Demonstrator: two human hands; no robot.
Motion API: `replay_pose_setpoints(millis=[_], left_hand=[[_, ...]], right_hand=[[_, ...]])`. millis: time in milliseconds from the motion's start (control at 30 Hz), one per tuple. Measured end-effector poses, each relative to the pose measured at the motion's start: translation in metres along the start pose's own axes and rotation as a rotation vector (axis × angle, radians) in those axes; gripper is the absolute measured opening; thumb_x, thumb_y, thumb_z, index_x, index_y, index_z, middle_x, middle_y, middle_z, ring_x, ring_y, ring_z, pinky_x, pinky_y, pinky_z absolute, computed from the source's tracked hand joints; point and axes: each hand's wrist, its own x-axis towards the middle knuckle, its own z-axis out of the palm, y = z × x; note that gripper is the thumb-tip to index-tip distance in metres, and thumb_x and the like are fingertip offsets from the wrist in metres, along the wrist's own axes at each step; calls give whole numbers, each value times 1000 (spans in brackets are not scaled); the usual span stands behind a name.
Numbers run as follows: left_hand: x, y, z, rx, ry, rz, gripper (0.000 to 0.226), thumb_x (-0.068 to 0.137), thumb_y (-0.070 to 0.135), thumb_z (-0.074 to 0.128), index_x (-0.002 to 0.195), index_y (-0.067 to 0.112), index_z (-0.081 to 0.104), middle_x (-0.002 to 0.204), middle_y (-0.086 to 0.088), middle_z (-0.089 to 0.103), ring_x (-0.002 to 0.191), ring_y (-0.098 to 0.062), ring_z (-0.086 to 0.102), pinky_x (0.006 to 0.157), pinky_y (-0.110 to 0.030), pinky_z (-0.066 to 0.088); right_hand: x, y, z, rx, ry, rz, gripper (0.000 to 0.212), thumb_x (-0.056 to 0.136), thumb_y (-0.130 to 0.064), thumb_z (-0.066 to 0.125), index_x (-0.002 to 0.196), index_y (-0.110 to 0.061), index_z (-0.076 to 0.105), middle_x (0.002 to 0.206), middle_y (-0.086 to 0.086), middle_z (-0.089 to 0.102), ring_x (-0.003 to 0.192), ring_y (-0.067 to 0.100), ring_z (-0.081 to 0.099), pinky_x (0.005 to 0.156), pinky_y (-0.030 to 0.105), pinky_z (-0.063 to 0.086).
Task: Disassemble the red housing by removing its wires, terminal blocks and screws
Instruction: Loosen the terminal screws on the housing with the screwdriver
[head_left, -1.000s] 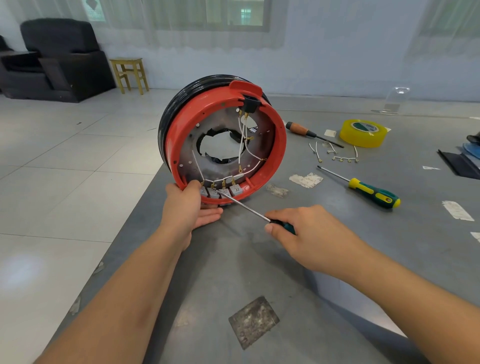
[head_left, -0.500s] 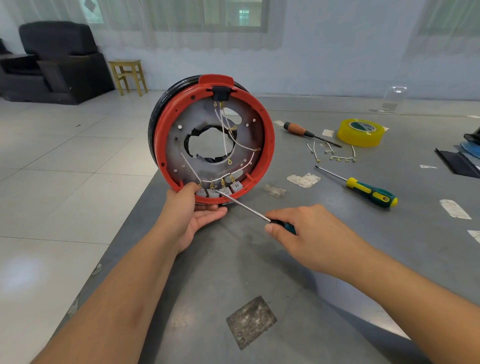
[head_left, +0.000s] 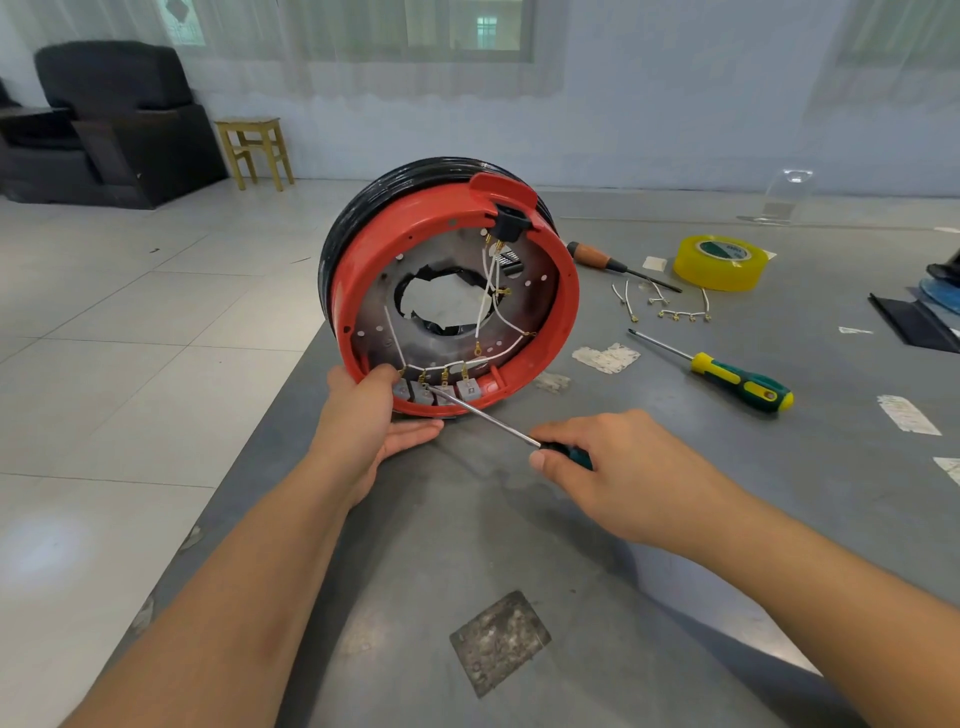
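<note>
Left hand (head_left: 363, 415) gripping red housing (head_left: 563, 306) rim, right hand (head_left: 618, 467) holding screwdriver (head_left: 498, 423) — tip at terminal blocks (head_left: 436, 391)

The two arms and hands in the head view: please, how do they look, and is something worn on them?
Both forearms are bare up to the frame edge: no sleeve shows. The left hand and the right hand wear no glove, and no ring, watch or bracelet is visible. Fingernails are short and unpainted where they show. No marking or tattoo is seen.
</note>
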Motion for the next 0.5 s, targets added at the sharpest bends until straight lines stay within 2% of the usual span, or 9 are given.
replay_pose_setpoints(millis=[400, 500], left_hand=[[3, -2, -3, -27, 3, 9, 33, 105, 13, 49, 137, 19, 43, 119, -25, 71, 85, -43, 79, 70, -48, 67], [3, -4, -3, -54, 8, 5, 25, 105, 10, 50, 128, 20, 47, 111, -24, 75, 86, -41, 79, 68, -45, 66]], right_hand=[[0, 4, 1, 23, 14, -13, 32, 104, -48, 48, 118, -27, 68, 107, -7, 74, 94, 19, 67, 83, 42, 57], [0, 5, 1, 30, 19, -19, 32, 104, -48, 49, 123, -30, 68, 114, -11, 74, 102, 19, 67, 87, 42, 56]])
